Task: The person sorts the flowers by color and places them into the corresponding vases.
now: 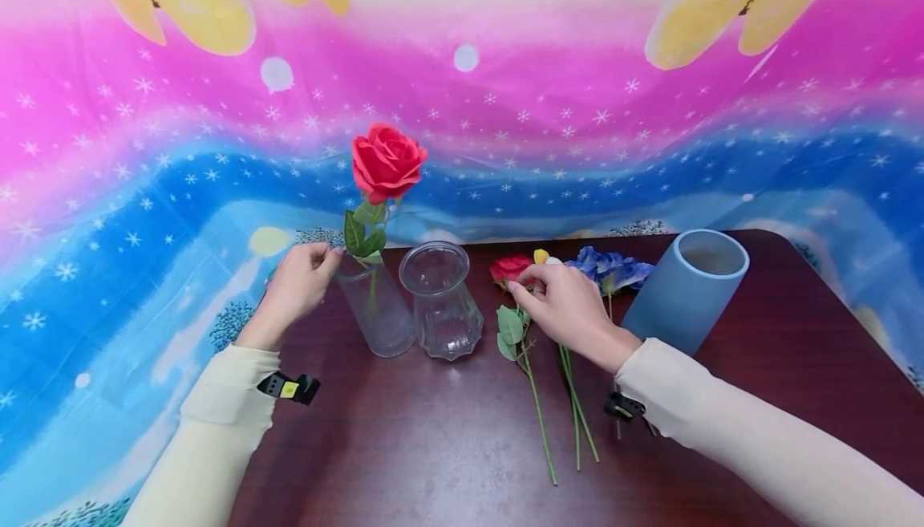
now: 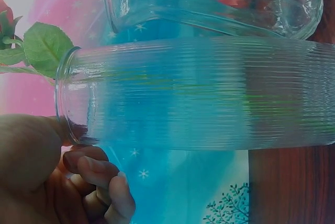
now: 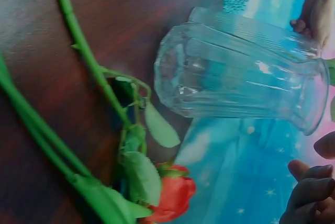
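At the rim of a ribbed clear glass vase (image 1: pixel 382 322), my left hand (image 1: pixel 296 285) pinches the edge between thumb and curled fingers (image 2: pixel 94 166). A tall red rose (image 1: pixel 390 162) stands in that vase, its green stem showing through the glass. Over the flowers lying on the table hovers my right hand (image 1: pixel 566 302), fingers loosely bent, with nothing visible between thumb and fingers in the right wrist view. Beneath and beside it lie a second red rose (image 3: pixel 175 195) with green leaves, a small yellow bloom (image 1: pixel 541 256) and blue flowers (image 1: pixel 613 269). My hand partly hides these blooms.
Close to the ribbed vase, on its right, stands a flared clear glass vase (image 1: pixel 443 310). A blue-grey vase (image 1: pixel 671 294) is at the right, behind my right forearm. Green stems (image 1: pixel 540 423) point toward the front of the dark wooden table (image 1: pixel 404 439). A patterned cloth (image 1: pixel 505 110) hangs behind.
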The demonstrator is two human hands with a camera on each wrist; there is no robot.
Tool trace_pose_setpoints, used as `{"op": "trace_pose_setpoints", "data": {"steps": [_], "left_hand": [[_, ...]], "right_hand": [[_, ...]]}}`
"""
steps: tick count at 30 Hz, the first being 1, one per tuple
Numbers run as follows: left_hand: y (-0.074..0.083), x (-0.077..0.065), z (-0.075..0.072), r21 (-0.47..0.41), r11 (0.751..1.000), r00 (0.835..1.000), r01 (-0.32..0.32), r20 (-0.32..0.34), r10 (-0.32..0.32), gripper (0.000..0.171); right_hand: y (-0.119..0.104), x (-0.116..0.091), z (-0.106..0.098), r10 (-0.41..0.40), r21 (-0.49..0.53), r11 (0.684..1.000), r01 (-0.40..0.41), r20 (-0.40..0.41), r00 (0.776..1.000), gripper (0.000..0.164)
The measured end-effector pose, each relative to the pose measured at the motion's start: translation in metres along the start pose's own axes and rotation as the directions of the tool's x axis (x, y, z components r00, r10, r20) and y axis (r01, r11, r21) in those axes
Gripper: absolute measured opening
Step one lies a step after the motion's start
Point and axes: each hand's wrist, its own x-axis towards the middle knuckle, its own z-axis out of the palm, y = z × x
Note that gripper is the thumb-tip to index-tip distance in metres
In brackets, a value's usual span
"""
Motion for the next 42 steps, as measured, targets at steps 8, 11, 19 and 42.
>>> {"op": "trace_pose_setpoints", "data": {"steps": [8,11,19,42], "left_hand": [[-0.001,-0.001,0.000,-0.008,1.000,1.000,-0.002,-0.001,0.002,0.047],[-0.001,-0.002,-0.001,-0.014,1.000,1.000,-0.005,0.002,0.005,0.047],[0.000,0.000,-0.003,-0.017,1.000,1.000,-0.002,0.004,0.002,0.047],[0.001,0.000,-0.001,-0.023,1.000,1.000,0.007,0.020,-0.006,0.047]], "right_hand": [[0.016,-0.012,0.008,0.030,-0.046,0.999,-0.026,0.083,0.996,0.022],[0.024,-0.017,0.012,0.042,-0.081,0.996,-0.033,0.122,0.992,0.019],[0.039,-0.031,0.025,0.046,-0.154,0.988,-0.019,0.178,0.983,0.015],[0.043,-0.052,0.057,0.021,-0.287,0.956,0.067,0.294,0.956,0.046]]}}
